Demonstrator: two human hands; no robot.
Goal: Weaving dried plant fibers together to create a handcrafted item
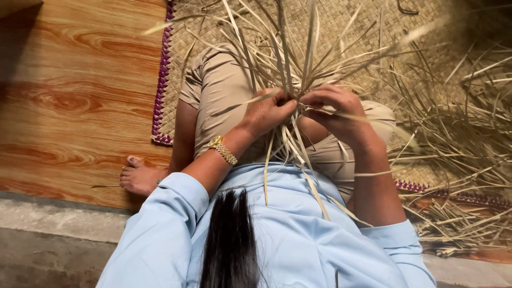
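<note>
Left hand (266,112) pinched shut on bunched pale dried palm-leaf strips (298,58); right hand (336,109) closed on same crossing point just beside, apparently pinning weave. Strip ends fan beyond fingers. Beneath: woven straw mat, purple-edged (162,74).

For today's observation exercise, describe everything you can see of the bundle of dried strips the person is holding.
The bundle of dried strips is pale straw-coloured, made of long, thin, flat leaf-like blades that look dry and stiff. They gather at one point where the left hand and right hand pinch them, fanning out beyond the hands over the woven mat. Shorter ends trail down across the lap and light blue shirt.
</note>
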